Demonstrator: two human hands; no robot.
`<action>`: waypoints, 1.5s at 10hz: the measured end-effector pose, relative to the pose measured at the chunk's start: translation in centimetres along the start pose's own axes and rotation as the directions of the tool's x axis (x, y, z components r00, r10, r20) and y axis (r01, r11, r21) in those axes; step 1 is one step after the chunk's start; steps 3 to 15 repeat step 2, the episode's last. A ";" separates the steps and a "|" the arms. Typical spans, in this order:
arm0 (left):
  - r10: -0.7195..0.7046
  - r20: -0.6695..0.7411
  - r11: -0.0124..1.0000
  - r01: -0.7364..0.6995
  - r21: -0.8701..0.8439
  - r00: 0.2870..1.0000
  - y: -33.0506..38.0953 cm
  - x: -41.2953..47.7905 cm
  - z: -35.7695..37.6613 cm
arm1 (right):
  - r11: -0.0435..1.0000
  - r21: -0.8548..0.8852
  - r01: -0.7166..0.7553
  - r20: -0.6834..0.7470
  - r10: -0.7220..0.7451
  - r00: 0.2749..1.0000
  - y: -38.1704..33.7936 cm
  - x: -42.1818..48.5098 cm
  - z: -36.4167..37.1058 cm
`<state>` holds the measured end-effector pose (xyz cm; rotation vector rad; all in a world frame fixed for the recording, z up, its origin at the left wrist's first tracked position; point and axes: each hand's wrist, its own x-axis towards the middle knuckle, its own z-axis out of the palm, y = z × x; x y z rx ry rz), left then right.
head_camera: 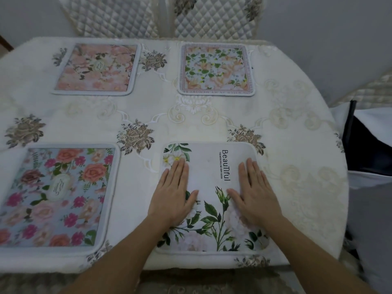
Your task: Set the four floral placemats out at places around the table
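Observation:
Four floral placemats lie flat on the table (297, 145). A pink one (96, 67) is at the far left, a green-leaf one (216, 70) at the far right. Near left lies a blue mat with red and pink roses (55, 196). The near right mat is white with green stems and the word "Beautiful" (209, 166). My left hand (174, 194) rests palm down on its left half. My right hand (252, 194) presses flat on its right half. Both hands have fingers extended and hold nothing.
The table wears a cream embroidered cloth with rose motifs. Two quilted chair backs (161, 15) stand at the far side. A dark and white object (369, 145) sits off the table's right edge. The near table edge runs just below the white mat.

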<state>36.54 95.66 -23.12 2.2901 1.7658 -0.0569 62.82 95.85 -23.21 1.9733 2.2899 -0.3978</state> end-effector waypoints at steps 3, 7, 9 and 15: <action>-0.030 0.043 0.976 0.039 -0.213 0.999 1.6 0.1 -4.4 | 0.996 -0.038 0.076 0.013 -0.076 0.997 0.6 -0.3 -6.4; -0.030 0.043 0.976 0.039 -0.213 0.999 1.6 0.1 -4.4 | 0.996 -0.038 0.076 0.013 -0.076 0.997 0.6 -0.3 -6.4; -0.030 0.043 0.976 0.039 -0.213 0.999 1.6 0.1 -4.4 | 0.996 -0.038 0.076 0.013 -0.076 0.997 0.6 -0.3 -6.4; -0.030 0.043 0.976 0.039 -0.213 0.999 1.6 0.1 -4.4 | 0.996 -0.038 0.076 0.013 -0.076 0.997 0.6 -0.3 -6.4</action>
